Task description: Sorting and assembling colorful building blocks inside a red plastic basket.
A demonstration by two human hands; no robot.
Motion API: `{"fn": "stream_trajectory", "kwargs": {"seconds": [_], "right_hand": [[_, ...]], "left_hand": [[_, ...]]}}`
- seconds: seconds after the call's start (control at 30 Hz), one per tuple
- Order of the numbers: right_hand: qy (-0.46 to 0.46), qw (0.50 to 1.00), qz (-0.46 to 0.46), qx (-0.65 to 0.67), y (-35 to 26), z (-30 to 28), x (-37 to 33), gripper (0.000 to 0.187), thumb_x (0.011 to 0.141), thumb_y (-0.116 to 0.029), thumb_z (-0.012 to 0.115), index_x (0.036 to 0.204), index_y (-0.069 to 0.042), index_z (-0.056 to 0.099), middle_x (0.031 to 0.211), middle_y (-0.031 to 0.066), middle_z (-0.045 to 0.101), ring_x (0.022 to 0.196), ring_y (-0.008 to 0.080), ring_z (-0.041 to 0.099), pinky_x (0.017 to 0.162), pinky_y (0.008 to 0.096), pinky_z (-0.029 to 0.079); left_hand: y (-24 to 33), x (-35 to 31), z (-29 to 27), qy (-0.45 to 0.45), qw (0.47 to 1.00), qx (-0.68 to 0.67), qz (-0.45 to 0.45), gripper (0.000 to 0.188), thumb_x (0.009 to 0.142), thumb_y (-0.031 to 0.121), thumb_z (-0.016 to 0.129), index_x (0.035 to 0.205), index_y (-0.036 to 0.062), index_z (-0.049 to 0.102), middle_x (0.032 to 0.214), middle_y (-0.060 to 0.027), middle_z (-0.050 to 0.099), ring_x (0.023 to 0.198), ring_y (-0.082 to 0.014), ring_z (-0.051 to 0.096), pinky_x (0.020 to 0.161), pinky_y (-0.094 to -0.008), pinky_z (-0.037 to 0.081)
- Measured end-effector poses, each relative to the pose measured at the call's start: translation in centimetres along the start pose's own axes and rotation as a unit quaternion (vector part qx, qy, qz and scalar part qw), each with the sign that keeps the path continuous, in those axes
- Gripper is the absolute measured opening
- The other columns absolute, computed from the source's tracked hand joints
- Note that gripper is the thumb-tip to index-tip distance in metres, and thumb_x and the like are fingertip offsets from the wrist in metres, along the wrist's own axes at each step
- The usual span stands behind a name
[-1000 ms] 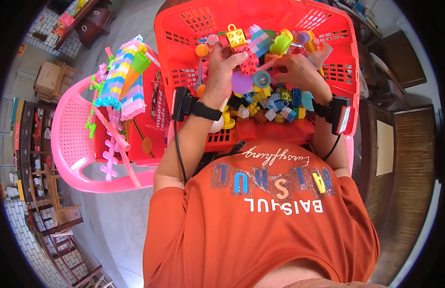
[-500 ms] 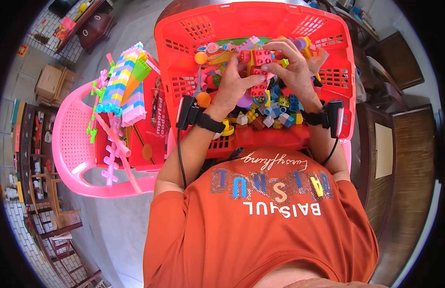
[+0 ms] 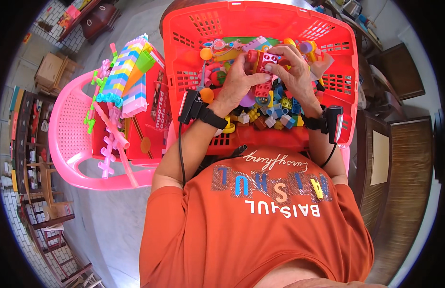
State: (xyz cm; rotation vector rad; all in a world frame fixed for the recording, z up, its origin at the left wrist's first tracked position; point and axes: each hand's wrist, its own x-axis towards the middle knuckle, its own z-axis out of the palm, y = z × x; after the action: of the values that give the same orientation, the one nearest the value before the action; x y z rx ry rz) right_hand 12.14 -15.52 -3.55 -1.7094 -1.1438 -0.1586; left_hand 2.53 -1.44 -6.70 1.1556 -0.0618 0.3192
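Observation:
Over the red plastic basket (image 3: 347, 57), my two hands share a cluster of red and pink building blocks (image 3: 267, 61) with round studs. My left hand (image 3: 237, 81) grips its left side, thumb pressed against the front. On the right, my right hand (image 3: 293, 72) closes its fingers and thumb round the upper part. The palms and fingers hide some of the cluster. Beneath my hands lie loose toy bricks (image 3: 282, 115) in blue, yellow, white and brown. An orange ball (image 3: 206, 96) lies beside my left wrist, and a jewelled toy tiara (image 3: 218, 44) rests near the basket's far side.
At the left, a pink plastic chair (image 3: 71, 125) bears a striped brick structure (image 3: 124, 67), pink and green connector pieces (image 3: 107, 156) and a red box (image 3: 160, 108). Wooden shelves (image 3: 33, 139) stand farther left. A wooden cabinet (image 3: 409, 192) is at the right.
The view has shifted slightly, so the basket sits a little farther right. Both hands keep hold of the block cluster, which has tilted a little.

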Motion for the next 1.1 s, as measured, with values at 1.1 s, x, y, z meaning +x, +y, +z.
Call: {"fn": "stream_trajectory", "kwargs": {"seconds": [1.1], "right_hand": [[-0.134,0.944,0.104,0.282,-1.0,-0.7,-0.5,0.042,0.077,-0.010,0.074,0.112,0.000,0.053,0.099,0.0022,0.055,0.089,0.0076,0.056,0.073,0.0220,0.049]], "left_hand": [[2.1,0.1,-0.5,-0.021,0.903,0.393,0.171,0.064,0.061,0.032,0.085,0.106,0.0078,0.046,0.091,-0.0130,0.064,0.085,-0.0271,0.066,0.071,-0.0359,0.052]]}}
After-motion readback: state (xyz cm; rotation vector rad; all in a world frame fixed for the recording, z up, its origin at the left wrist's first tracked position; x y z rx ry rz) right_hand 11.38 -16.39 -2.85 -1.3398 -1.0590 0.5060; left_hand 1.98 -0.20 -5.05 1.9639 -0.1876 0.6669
